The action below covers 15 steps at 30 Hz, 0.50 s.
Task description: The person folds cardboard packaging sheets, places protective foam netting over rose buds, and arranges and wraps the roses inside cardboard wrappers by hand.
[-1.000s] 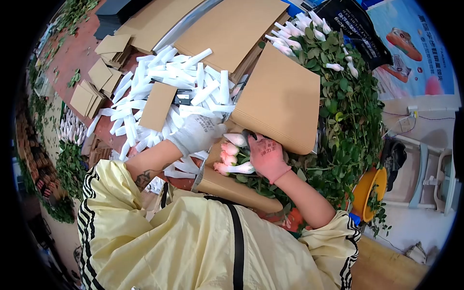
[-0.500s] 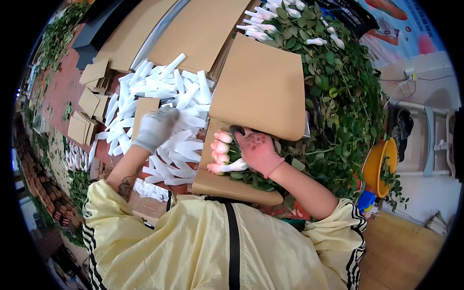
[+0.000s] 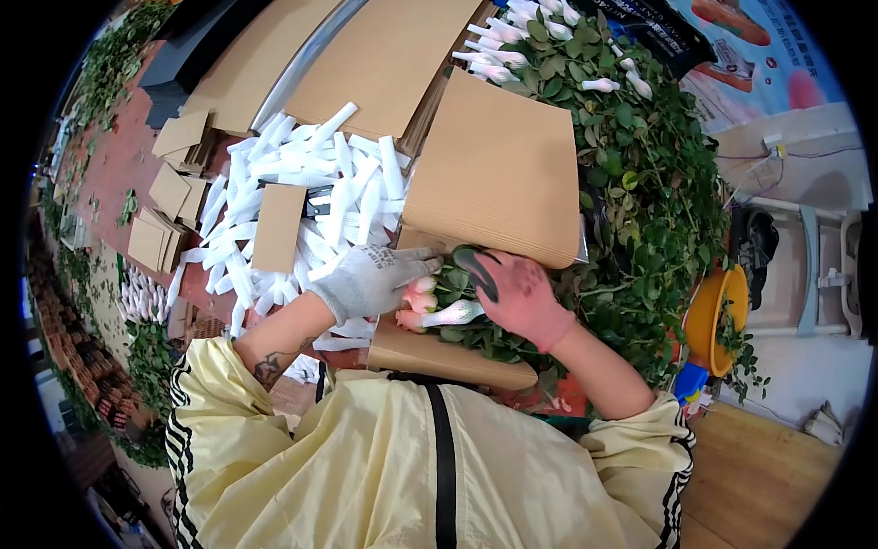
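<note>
Pink roses (image 3: 421,297) lie on a sheet of brown corrugated cardboard (image 3: 439,357) in front of me; the nearest rose wears a white foam net sleeve (image 3: 455,314). My left hand (image 3: 375,279), in a pale grey glove, reaches over the rose heads with its fingers stretched out and holds nothing visible. Close by on the right, my right hand (image 3: 521,297) wears a pink glove with black-coated fingers. Its thumb and fingers are apart, bent over the rose leaves (image 3: 455,279). Both hands partly cover the roses.
A stack of corrugated cardboard (image 3: 494,165) lies just beyond my hands. White foam sleeves (image 3: 265,165) are heaped at left, with a brown cardboard strip (image 3: 279,229) on top. Leafy rose stems (image 3: 640,238) fill the right side, near a yellow basin (image 3: 732,320).
My left hand has moved right from the foam sleeves to the rose heads, leaving the cardboard strip uncovered. My right hand has shifted slightly right, its fingers now over the leaves.
</note>
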Tool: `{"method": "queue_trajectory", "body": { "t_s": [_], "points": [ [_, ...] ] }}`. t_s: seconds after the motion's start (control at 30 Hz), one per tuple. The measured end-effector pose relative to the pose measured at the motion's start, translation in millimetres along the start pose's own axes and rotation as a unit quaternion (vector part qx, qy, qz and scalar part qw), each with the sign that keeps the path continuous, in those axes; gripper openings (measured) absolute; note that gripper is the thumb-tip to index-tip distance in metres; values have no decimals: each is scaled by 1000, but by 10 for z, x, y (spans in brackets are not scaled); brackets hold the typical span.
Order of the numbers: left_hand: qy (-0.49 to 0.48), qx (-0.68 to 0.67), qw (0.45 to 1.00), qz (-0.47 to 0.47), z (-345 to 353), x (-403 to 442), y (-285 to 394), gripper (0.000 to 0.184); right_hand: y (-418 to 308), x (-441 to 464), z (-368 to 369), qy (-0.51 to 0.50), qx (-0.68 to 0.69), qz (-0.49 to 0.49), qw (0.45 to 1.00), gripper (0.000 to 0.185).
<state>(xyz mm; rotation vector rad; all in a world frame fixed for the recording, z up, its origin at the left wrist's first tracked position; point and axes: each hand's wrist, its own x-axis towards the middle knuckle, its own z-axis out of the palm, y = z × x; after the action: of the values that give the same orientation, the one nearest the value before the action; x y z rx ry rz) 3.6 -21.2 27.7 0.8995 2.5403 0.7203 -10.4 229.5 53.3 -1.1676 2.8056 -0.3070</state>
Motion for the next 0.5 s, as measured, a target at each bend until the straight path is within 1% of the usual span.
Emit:
{"method": "queue_trajectory", "body": {
  "t_s": [0.03,0.07,0.1,0.13,0.17,0.2,0.27,0.33,0.4,0.43,0.47,0.5],
  "points": [
    [0,-1,1000,-2,36,-16,-16,50,-36,-61,-103,24,9,-19,999,37],
    [28,0,999,15,96,-13,-45,49,-75,-91,-165,24,9,-20,999,37],
    [56,1,998,34,104,-8,-33,49,-106,-122,-220,-50,19,-14,998,37],
    [55,0,998,36,99,-28,-8,49,-117,-153,-246,-125,29,-4,992,38],
    [49,-17,999,16,79,-54,33,48,-87,-174,-186,-144,23,-21,989,40],
    [44,-35,998,-3,61,-62,67,47,-74,-196,-158,-143,21,-17,989,40],
    [50,-18,999,2,88,-83,63,46,-60,-230,-119,-122,-37,-49,991,39],
    [58,-3,998,-1,51,-98,92,45,-38,-290,-223,-106,-32,-57,992,42],
    [3,-6,1000,-31,-81,-90,166,44,-88,-314,-491,-151,-135,48,978,44],
    [8,-7,999,-36,-85,-91,169,44,-54,-401,-544,-44,-158,47,985,42],
    [15,-9,999,-32,-82,-94,173,45,-22,-387,-476,-45,-160,40,985,42],
    [20,-10,999,-25,-76,-94,184,46,30,-399,-341,48,-195,34,979,40]
  ]
}}
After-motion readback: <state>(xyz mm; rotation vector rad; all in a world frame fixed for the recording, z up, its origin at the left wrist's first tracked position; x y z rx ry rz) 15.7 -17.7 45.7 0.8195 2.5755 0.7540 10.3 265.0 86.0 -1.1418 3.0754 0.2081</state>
